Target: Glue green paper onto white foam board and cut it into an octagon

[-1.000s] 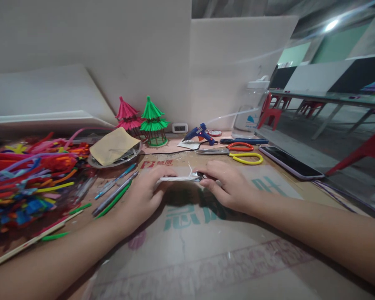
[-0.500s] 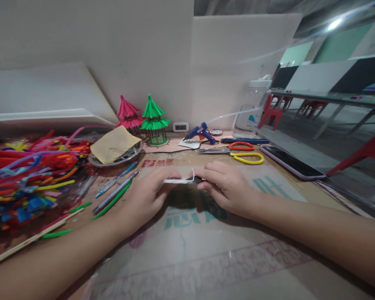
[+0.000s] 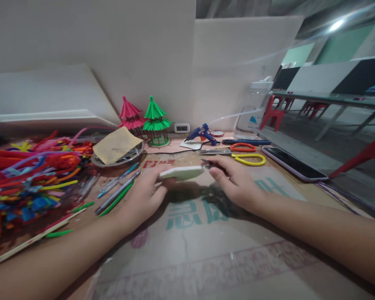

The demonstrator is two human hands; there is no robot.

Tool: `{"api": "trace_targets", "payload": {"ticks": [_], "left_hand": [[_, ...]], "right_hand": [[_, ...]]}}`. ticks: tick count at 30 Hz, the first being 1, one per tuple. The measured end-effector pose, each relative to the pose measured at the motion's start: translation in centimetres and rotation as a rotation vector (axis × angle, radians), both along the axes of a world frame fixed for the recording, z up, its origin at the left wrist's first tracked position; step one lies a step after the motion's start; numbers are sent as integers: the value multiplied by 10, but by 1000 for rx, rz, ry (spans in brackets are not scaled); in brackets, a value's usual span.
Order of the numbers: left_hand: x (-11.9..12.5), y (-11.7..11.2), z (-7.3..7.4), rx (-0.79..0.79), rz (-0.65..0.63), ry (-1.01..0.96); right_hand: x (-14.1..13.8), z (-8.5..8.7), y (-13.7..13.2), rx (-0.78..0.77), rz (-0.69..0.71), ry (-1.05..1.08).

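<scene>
My left hand [image 3: 143, 193] is closed on the left end of a flat white piece [image 3: 181, 172], held a little above the cardboard sheet [image 3: 206, 250]. My right hand [image 3: 234, 179] is at the piece's right end, its fingers pinched on a small dark tool [image 3: 207, 165] whose kind I cannot make out. Both forearms reach in from the bottom corners.
A heap of coloured pipe cleaners [image 3: 28, 175] lies at the left, with pens [image 3: 117, 191] beside it. Behind stand a pink [image 3: 129, 114] and a green paper pagoda [image 3: 154, 121], a metal dish under yellow paper [image 3: 115, 146], a blue glue gun [image 3: 201, 134], scissors [image 3: 240, 156] and a phone [image 3: 295, 163].
The white piece has tipped up so that its broad face shows, and both hands have lifted slightly. The view has shifted a little to the left.
</scene>
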State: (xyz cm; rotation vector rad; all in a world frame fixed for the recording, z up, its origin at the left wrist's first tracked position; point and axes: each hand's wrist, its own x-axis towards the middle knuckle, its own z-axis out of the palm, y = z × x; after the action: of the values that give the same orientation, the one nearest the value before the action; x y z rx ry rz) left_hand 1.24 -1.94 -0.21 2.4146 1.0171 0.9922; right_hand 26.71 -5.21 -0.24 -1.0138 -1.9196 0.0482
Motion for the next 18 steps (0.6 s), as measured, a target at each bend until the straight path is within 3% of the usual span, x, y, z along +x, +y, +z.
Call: {"api": "trace_targets", "payload": {"ticks": [4, 9, 13, 18], "left_hand": [[3, 3, -1, -146, 35, -157], [5, 4, 1, -224, -25, -194], [5, 2, 2, -219, -20, -208], [3, -3, 3, -58, 6, -125]], "right_hand": [[0, -5, 10, -175, -63, 109], [-7, -7, 8, -248, 59, 118], [-8, -3, 0, -133, 45, -12], [-6, 2, -4, 33, 47, -122]]}}
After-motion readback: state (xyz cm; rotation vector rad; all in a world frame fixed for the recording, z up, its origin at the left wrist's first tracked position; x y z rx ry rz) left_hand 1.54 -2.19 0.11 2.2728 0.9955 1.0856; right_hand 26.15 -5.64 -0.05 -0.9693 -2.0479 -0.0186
